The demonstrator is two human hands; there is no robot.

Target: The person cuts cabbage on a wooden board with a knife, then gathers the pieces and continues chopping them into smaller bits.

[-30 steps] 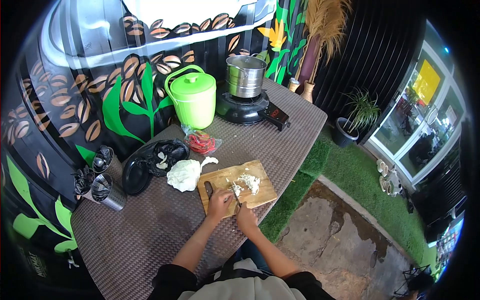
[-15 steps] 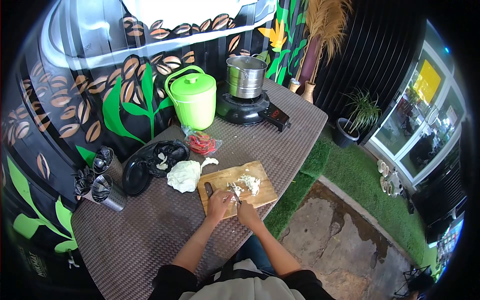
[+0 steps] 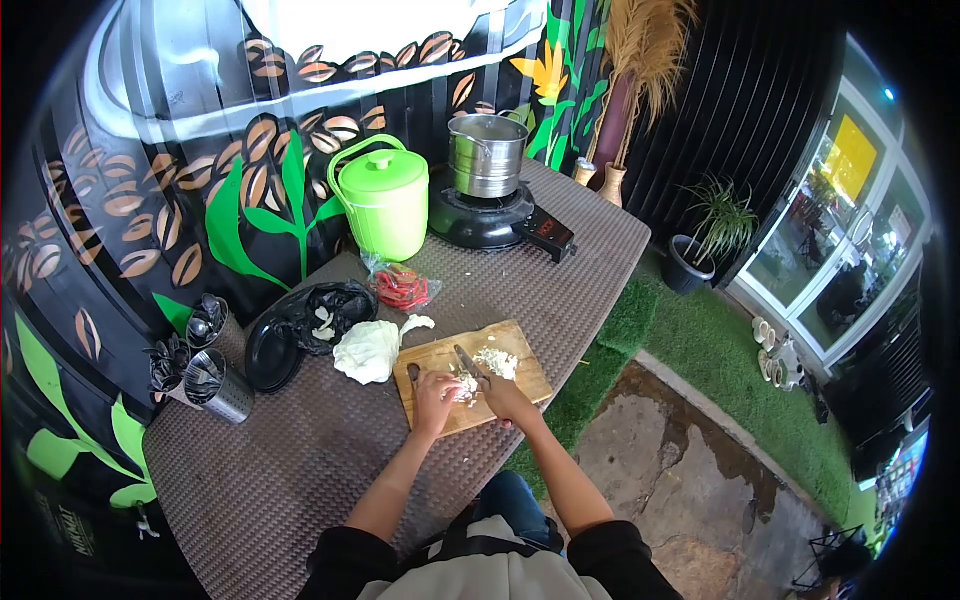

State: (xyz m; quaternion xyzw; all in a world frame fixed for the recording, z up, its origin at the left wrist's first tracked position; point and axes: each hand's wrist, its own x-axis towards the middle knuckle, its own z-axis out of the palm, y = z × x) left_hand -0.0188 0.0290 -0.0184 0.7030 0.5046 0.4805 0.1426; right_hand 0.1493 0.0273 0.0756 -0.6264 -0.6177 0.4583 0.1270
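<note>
My right hand (image 3: 510, 400) grips a knife (image 3: 466, 360), its blade angled up and left over the wooden cutting board (image 3: 533, 378). My left hand (image 3: 434, 396) has its fingers bent and pressed together on cabbage pieces (image 3: 466, 385) at the board's near side. Finely chopped cabbage (image 3: 497, 362) lies in a pile beyond the knife. To the left of the board sits a large piece of cabbage (image 3: 366, 352), with a loose leaf strip (image 3: 417, 323) beside it. The knife's handle is hidden within my right hand.
A clear bag of red chillies (image 3: 402, 290), a black plastic bag (image 3: 340, 305) and a black plate (image 3: 270, 350) lie behind. Metal cups of cutlery (image 3: 220, 392) stand left. Farther back are a green lidded bucket (image 3: 384, 200) and a steel pot (image 3: 487, 158) on a portable stove (image 3: 482, 218).
My right hand has shifted slightly right, and the knife has swung so its blade shows above the board. My left hand stays at the cabbage pieces.
</note>
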